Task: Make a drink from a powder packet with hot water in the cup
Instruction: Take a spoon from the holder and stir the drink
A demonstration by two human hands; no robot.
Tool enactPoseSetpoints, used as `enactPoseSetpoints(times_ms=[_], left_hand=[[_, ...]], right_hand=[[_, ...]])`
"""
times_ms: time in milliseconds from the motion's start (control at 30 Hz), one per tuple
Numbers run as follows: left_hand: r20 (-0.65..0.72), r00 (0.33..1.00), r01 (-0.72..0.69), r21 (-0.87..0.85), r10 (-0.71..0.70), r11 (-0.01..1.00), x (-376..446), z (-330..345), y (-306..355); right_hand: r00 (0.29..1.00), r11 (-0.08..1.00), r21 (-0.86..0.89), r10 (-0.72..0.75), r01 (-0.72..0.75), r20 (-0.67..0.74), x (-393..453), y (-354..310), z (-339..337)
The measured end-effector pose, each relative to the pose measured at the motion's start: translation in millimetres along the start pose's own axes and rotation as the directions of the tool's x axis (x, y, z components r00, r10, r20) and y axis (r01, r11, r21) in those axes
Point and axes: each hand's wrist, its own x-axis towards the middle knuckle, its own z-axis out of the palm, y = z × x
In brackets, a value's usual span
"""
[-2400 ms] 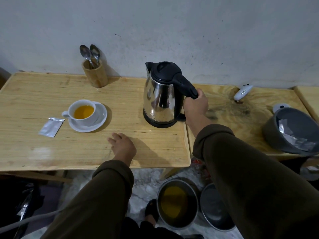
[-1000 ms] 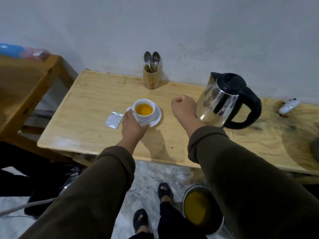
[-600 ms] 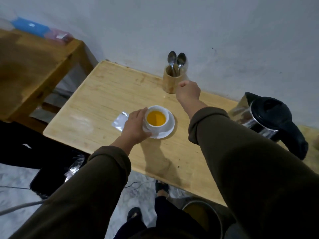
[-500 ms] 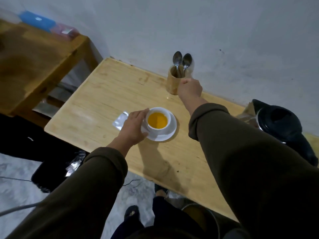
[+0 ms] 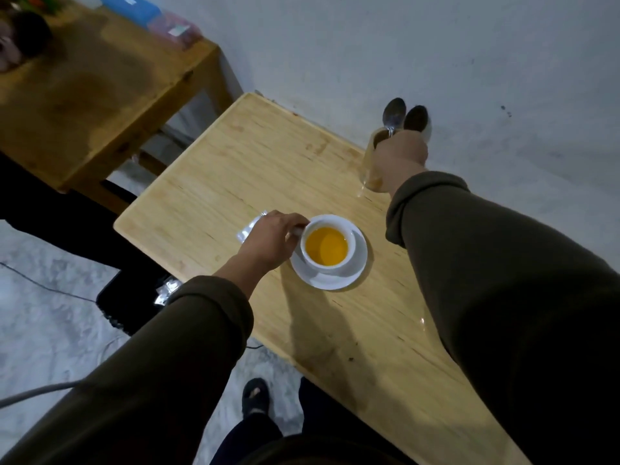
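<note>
A white cup (image 5: 328, 244) holding orange liquid stands on a white saucer (image 5: 339, 278) on the light wooden table (image 5: 235, 169). My left hand (image 5: 268, 239) grips the cup's handle on its left side. A silver powder packet (image 5: 246, 229) lies flat behind that hand, mostly hidden. My right hand (image 5: 399, 156) is at the wooden holder (image 5: 369, 172) by the wall, fingers closed around the handle of a spoon (image 5: 394, 114). A second spoon (image 5: 415, 118) stands beside it. The kettle is out of view.
A darker wooden table (image 5: 84, 95) stands to the left with a blue box (image 5: 129, 8) and a pink box (image 5: 174, 26) at its back edge. The grey wall runs behind. Below are a marble floor, a black bag (image 5: 134, 303) and my feet.
My right hand let go of the kettle, travelled left to the spoon holder and closed on a spoon. My left hand moved from the table onto the cup's handle. The view swung left.
</note>
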Motion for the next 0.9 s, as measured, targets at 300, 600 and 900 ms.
enactPoseSetpoints(times_ms=[300, 600, 900], left_hand=[[0.090, 0.995, 0.044, -0.016, -0.043, 0.999, 5.8, -4.2, -0.8], [0.119, 0.991, 0.062, -0.011, -0.060, 0.998, 9.0, -4.3, -1.1], [0.123, 0.989, 0.087, -0.052, -0.080, 0.995, 8.9, -4.2, 3.5]], right_hand=[[0.975, 0.980, -0.143, 0.108, -0.137, -0.194, 20.1, -0.5, 4.5], [0.971, 0.958, -0.255, 0.073, -0.132, -0.229, 37.4, 2.4, 10.2], [0.973, 0.961, -0.263, 0.018, -0.081, -0.232, 37.9, -1.9, 2.3]])
